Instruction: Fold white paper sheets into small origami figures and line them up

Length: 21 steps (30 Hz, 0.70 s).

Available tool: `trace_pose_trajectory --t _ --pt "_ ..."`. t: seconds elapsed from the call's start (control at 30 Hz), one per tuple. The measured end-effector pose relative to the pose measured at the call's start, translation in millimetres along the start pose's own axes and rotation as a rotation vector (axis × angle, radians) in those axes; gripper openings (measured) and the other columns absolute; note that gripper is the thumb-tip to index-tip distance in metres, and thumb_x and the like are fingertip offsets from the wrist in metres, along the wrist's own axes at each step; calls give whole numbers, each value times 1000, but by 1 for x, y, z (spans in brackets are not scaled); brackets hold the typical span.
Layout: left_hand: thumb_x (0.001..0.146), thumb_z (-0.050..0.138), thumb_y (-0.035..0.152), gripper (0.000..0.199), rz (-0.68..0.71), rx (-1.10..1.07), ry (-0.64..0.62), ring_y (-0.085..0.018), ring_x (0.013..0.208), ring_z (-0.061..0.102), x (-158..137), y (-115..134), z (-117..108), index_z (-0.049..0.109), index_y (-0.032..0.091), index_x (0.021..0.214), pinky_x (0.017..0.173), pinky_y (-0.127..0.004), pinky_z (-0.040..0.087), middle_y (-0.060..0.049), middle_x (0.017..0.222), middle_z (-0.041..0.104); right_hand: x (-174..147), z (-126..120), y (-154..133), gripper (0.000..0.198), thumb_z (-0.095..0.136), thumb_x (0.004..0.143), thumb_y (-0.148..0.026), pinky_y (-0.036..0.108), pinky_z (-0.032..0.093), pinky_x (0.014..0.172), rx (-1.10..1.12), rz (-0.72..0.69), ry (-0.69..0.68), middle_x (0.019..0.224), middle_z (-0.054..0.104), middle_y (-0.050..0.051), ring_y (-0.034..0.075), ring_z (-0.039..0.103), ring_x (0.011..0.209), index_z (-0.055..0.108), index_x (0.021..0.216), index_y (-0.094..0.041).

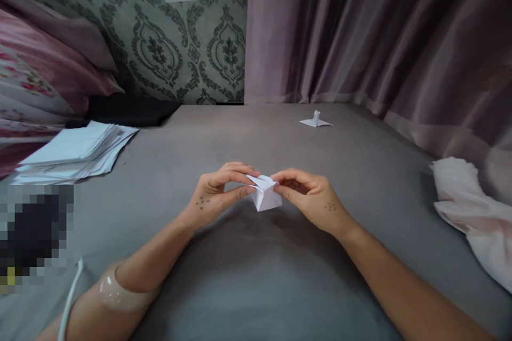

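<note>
A small piece of folded white paper (267,200) is held up between both hands, a little above the grey sheet. My left hand (218,189) pinches its left upper edge between thumb and fingers. On the other side, my right hand (308,192) grips the right upper corner with thumb and forefinger. The paper has several creased faces, with a flap on top and a point hanging down. Parts of its upper edges are hidden behind the fingertips.
A stack of white paper sheets (72,149) lies at the left, before a black folded cloth (128,109). A folded paper figure with spread wings (316,120) stands at the back right. Pale crumpled cloth (472,213) lies at the right edge; a white cable (72,293) runs by my left forearm.
</note>
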<state>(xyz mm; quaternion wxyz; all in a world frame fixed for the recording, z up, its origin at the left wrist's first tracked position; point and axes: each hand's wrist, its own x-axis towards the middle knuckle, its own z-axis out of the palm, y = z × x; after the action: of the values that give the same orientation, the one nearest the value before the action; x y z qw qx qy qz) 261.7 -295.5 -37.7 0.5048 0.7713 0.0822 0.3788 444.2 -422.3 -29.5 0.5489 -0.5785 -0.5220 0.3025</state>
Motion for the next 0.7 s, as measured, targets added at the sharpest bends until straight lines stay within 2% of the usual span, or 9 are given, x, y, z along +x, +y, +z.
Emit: trace_pose_trajectory --t 0.17,0.27,0.4,0.57,0.7 --pt "79 73 22 5 -94 -65 36 -21 104 62 0 1 3 75 24 83 99 -41 45 -6 100 72 1 0 -3 12 68 79 -33 30 54 76 33 -16 30 84 70 0 14 64 79 72 87 -25" --pt "79 73 21 6 -123 -87 35 -20 102 62 -1 2 6 75 24 83 95 -37 48 -5 98 72 2 0 -1 7 68 80 -31 28 52 72 2 -74 66 90 67 1 13 63 80 72 82 -25" --pt "77 74 21 6 -174 -118 45 -19 97 63 -2 2 9 76 23 83 90 -34 50 -5 96 72 2 2 2 7 67 82 -31 30 51 77 12 -106 73 94 68 1 15 63 87 71 81 -25" --pt "73 78 22 7 -258 -199 202 -16 89 64 -4 -1 18 74 21 79 85 -29 50 -2 93 71 0 8 2 10 66 82 -32 29 53 74 30 -42 83 80 69 0 14 65 76 69 85 -23" --pt "74 77 30 14 -347 -146 268 -15 80 63 -7 -1 25 72 19 81 77 -27 51 -2 85 70 -1 13 2 16 62 85 -36 28 54 70 60 -30 113 78 68 0 13 65 72 63 91 -22"
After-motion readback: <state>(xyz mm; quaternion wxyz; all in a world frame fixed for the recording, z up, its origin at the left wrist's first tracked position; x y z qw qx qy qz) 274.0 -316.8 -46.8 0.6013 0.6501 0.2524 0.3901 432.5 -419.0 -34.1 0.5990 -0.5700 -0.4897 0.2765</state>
